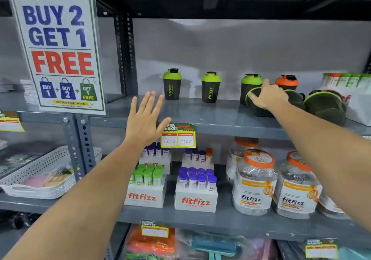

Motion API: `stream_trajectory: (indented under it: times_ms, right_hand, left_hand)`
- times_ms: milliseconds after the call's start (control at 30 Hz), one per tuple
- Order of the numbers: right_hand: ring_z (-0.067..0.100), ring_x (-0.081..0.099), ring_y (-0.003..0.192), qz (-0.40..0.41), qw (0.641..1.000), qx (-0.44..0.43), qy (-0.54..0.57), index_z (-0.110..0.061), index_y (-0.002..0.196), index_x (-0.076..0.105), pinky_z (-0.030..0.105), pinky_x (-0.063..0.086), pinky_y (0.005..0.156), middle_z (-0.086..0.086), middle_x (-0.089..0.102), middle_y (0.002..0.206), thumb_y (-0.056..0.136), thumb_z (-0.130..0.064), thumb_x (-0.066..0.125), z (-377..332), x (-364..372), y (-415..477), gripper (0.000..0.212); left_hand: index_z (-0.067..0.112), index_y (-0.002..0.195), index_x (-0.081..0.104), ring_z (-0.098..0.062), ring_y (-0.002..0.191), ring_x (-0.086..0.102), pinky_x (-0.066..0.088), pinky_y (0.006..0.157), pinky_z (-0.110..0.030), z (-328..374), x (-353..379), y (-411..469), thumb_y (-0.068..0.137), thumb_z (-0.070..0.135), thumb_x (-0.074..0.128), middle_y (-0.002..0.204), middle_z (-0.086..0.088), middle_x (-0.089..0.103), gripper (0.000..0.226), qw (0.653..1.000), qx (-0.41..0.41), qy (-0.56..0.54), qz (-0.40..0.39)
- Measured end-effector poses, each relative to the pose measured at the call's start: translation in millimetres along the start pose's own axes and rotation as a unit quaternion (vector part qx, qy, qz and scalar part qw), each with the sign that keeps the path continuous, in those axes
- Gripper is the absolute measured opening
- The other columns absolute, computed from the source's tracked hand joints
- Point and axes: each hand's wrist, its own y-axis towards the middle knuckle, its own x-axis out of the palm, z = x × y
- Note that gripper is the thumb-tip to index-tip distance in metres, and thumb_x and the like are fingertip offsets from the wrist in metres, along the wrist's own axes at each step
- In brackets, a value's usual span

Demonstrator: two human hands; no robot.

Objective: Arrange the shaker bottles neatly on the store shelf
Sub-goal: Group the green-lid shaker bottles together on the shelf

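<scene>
Shaker bottles are spread along the grey metal shelf (200, 117): two upright black ones with green lids, the first (171, 84) and second (210, 87), are set toward the back edge, well apart. A third green-lidded upright bottle (249, 85) and an orange-lidded one (287, 82) are partly hidden behind the right hand (268, 96). That hand is laid over a toppled dark bottle with a green rim (255, 104) lying near the front edge; fingers are curled on it, but a full grasp cannot be confirmed. Another toppled dark bottle (326, 107) is seen at the shelf's right end, its shape hard to make out. The left hand (145, 119) is held flat, fingers spread, holding nothing, in front of the front edge. A price tag (178, 136) is clipped to that edge. A "BUY 2 GET 1 FREE" sign (58, 49) is fixed to the left upright. A grey wall is seen behind.
</scene>
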Motion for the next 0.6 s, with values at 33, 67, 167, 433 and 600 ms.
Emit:
stream_trajectory:
  times_ms: [33,67,167,433,600]
  right_hand:
    - [0.045,0.05,0.115,-0.005,1.0,0.003,-0.005,-0.009,0.147,0.019,0.046,0.046,0.081,0.027,0.052,0.126,0.089,-0.059,0.046,-2,0,1,0.081]
    - [0.045,0.051,0.114,-0.01,1.0,0.009,-0.008,-0.009,0.147,0.019,0.045,0.046,0.079,0.026,0.053,0.125,0.09,-0.059,0.046,-4,0,3,0.081]
    - [0.045,0.051,0.113,-0.032,0.999,0.025,-0.008,-0.006,0.145,0.021,0.043,0.044,0.075,0.025,0.053,0.125,0.089,-0.055,0.051,-10,3,13,0.08]
    - [0.039,0.048,0.121,-0.114,0.989,0.091,-0.015,-0.004,0.143,0.023,0.04,0.043,0.092,0.016,0.05,0.133,0.075,-0.035,0.064,-31,-1,28,0.085]
    - [0.034,0.057,0.102,-0.172,0.981,0.076,-0.048,-0.006,0.116,0.055,0.037,0.049,0.075,0.012,0.056,0.106,0.07,-0.037,0.063,-39,-8,28,0.056]
  left_hand:
    - [0.018,0.151,0.01,-0.022,0.146,0.005,0.001,0.117,-0.049,0,2,-1,0.093,0.061,0.006,0.158,-0.01,0.015,0.072,1.0,-0.004,-0.001,-0.002]
    - [0.018,0.151,0.01,-0.021,0.146,0.005,0.001,0.117,-0.048,-2,3,1,0.093,0.06,0.006,0.158,-0.01,0.015,0.072,1.0,-0.004,-0.004,0.006]
    - [0.015,0.151,0.009,-0.021,0.146,0.006,0.002,0.118,-0.047,-2,12,0,0.094,0.057,0.003,0.158,-0.009,0.015,0.071,1.0,0.002,-0.011,0.022]
    - [0.007,0.149,0.017,-0.022,0.144,0.016,0.011,0.118,-0.046,-9,18,-12,0.096,0.051,0.014,0.156,-0.01,0.023,0.068,0.999,0.01,-0.03,0.023]
    - [0.006,0.147,0.022,-0.023,0.143,0.021,0.014,0.117,-0.048,-22,13,-13,0.095,0.054,-0.001,0.154,-0.012,0.027,0.075,0.999,0.047,0.011,0.003]
